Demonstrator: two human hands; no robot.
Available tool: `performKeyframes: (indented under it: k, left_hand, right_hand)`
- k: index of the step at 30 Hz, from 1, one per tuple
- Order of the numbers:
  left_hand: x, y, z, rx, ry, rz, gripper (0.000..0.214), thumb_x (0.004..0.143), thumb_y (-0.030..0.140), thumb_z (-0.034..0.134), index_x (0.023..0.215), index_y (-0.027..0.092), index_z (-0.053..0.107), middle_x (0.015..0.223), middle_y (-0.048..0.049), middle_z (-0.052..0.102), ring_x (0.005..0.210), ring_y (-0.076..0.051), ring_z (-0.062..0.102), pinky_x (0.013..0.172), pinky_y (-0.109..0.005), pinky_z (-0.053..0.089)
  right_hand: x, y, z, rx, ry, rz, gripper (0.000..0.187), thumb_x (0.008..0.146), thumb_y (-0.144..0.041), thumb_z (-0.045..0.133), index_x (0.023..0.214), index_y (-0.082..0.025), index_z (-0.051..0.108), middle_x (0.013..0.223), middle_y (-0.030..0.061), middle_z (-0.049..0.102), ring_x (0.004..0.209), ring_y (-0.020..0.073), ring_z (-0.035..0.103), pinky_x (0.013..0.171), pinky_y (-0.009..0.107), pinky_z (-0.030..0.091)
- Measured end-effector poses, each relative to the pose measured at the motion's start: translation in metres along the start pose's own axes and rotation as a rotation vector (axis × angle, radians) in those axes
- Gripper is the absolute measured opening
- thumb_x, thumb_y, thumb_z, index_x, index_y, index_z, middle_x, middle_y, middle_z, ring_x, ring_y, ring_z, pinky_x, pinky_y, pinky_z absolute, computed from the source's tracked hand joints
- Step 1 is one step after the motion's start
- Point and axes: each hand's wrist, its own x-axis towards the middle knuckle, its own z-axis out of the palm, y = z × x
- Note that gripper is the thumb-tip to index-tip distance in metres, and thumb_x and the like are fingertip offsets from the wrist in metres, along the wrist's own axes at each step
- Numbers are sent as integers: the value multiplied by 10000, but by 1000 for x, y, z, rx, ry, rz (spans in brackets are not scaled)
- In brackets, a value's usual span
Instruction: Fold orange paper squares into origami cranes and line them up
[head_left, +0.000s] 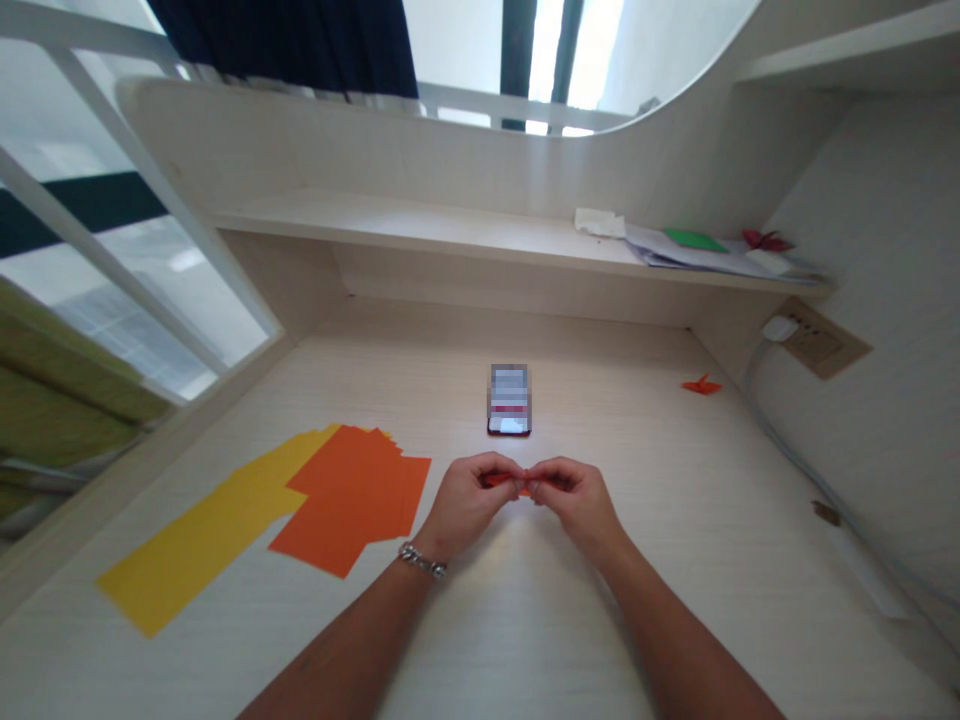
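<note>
Orange, small, folded: pinching the paper [519,482] from both ends, left hand [466,498] on its left end, right hand [576,498] on its right. Pressing the fingers [491,468] of each hand together onto it, none spreading; thumbs not in sight. Showing only a short strip of the paper in the gap between the two hands, the rest hiding under the fingertips. Running its long axis left to right, across the view, level with both sets of knuckles. Sitting midway, equally near either hand. Cannot tell whether touching the tabletop [525,620] or hovering just over it.

Noting surroundings.
- Lying just beyond the hands, straight ahead: phone [509,402], long side pointing away, apart from the paper.
- Fanning out to the left, near the left wrist and its bracelet [421,560]: orange sheets [352,505], overlapping yellow sheets [195,545] further left.
- Resting well apart at the far right: folded figure [702,385], orange too.
- Leaving bare tabletop toward the body and to the right of the right hand.
- Closing in: back wall under the shelf [420,225] ahead, side wall with socket [814,345] and cable [795,450] at right, raised edge at left.
</note>
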Motion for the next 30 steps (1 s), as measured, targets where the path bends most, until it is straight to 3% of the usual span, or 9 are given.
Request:
performKeyframes:
  k: [10,20,30]
  left_hand:
    - [-1,0,-2,-40,-93,-18,118,724,165,622,820,145,686,756,-47,691,677,-147,634,658,-268,520]
    - [1,8,0,-153,-64,-88,69,692,128,631,737,142,682,648,-8,655,581,-114,595,590,-231,497]
    - [-1,3,-1,-66,-69,-19,92,709,141,615,766,150,687,684,-21,671,619,-126,607,631,-249,503]
  right_hand:
    - [-3,-9,2,33,-8,95,127,606,-220,720,721,-168,724,621,27,691,545,147,608,547,273,494]
    - [-5,-13,3,195,6,217,131,593,-228,734,708,-167,731,642,32,693,582,147,626,563,270,500]
    - [-4,-13,2,244,-1,229,215,628,-334,748,765,-172,713,705,34,696,621,152,638,547,252,511]
